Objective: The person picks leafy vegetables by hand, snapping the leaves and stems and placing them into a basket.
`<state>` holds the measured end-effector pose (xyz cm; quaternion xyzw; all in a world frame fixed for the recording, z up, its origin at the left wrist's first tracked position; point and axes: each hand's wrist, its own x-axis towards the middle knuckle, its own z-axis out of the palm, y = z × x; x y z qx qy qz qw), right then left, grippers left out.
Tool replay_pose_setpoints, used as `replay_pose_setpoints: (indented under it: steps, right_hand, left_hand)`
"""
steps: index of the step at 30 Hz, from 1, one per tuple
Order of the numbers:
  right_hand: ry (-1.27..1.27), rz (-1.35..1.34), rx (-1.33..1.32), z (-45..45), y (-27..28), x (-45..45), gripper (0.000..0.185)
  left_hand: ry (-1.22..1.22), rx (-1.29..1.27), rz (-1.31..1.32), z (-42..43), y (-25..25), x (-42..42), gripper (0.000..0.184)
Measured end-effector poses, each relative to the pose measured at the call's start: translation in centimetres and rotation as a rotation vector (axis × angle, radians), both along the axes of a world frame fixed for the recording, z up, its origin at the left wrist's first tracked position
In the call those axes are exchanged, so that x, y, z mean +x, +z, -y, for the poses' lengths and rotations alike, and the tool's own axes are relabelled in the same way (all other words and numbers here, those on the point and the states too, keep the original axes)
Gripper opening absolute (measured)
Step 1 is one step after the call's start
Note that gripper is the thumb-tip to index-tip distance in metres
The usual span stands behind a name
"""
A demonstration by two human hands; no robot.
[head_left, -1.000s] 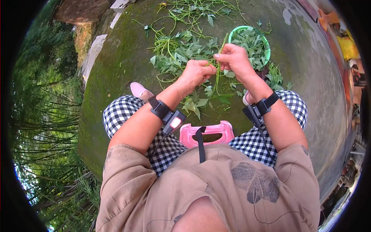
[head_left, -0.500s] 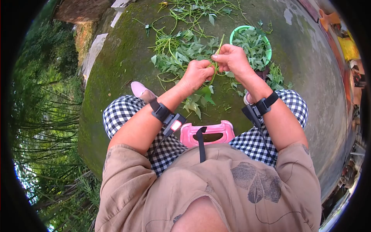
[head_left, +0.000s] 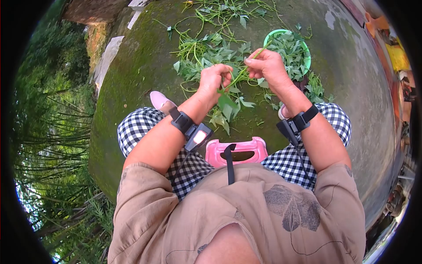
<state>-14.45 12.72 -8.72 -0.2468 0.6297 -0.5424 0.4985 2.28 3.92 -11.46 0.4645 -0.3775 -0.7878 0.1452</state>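
Pinching slender green stems (head_left: pixel 240 78) between thumb and fingers of the right hand (head_left: pixel 266 67), left hand (head_left: pixel 214 79) curled just beside — cannot tell if holding anything — near pointed leaves (head_left: pixel 222 54) heaped on mossy ground (head_left: pixel 140 75)

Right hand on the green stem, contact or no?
Touching. The head view shows the right hand pinching the green stem between thumb and fingers, with stem projecting past the grip on both sides.

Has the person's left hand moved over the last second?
Yes: judged against the green container, the left hand has moved toward the picture's left, farther from the container.
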Motion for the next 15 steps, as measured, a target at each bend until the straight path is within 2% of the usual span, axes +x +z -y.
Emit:
replay_pose_setpoints:
  steps: [4,5,8,15]
  right_hand:
    - [-0.103,-0.020,0.052,-0.3,-0.3,-1.0,0.012]
    - [-0.129,-0.034,0.052,-0.4,-0.7,-1.4,0.013]
    - [-0.144,-0.103,0.124,-1.2,-1.8,-2.8,0.012]
    - [-0.280,-0.100,0.250,-2.8,-3.5,-5.1,0.015]
  left_hand:
    - [0.139,0.053,-0.129,1.6,-0.8,0.1,0.012]
    - [0.080,0.030,-0.113,2.1,-0.6,0.7,0.015]
    - [0.136,0.038,-0.136,3.6,-0.3,1.5,0.017]
    - [0.201,-0.207,-0.103,7.4,0.7,4.3,0.013]
